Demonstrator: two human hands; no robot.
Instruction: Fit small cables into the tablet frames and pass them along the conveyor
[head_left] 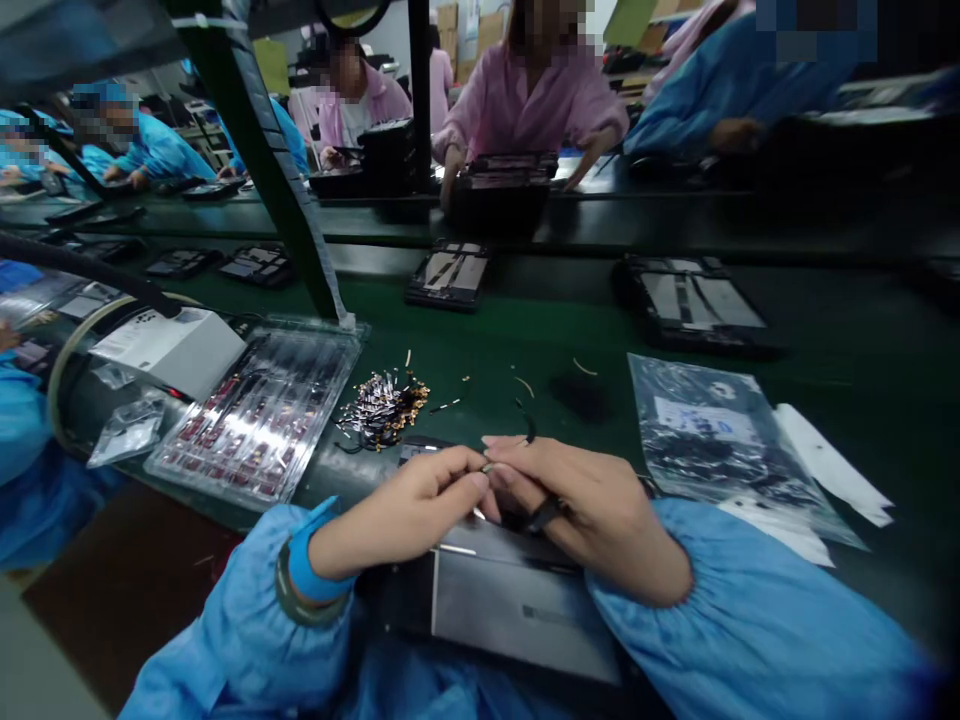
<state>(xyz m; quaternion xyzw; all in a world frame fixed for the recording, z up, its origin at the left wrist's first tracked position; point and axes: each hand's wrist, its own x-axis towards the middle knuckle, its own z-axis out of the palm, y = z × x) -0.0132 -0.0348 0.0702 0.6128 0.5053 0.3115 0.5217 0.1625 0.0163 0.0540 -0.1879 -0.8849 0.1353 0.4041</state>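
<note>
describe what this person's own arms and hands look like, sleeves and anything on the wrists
Both arms wear bright blue, loose fabric: the left sleeve and the right sleeve, which gathers at its cuff. The left wrist carries a bright blue band beside a dark greenish band. The left grip and right grip have no gloves.
</note>
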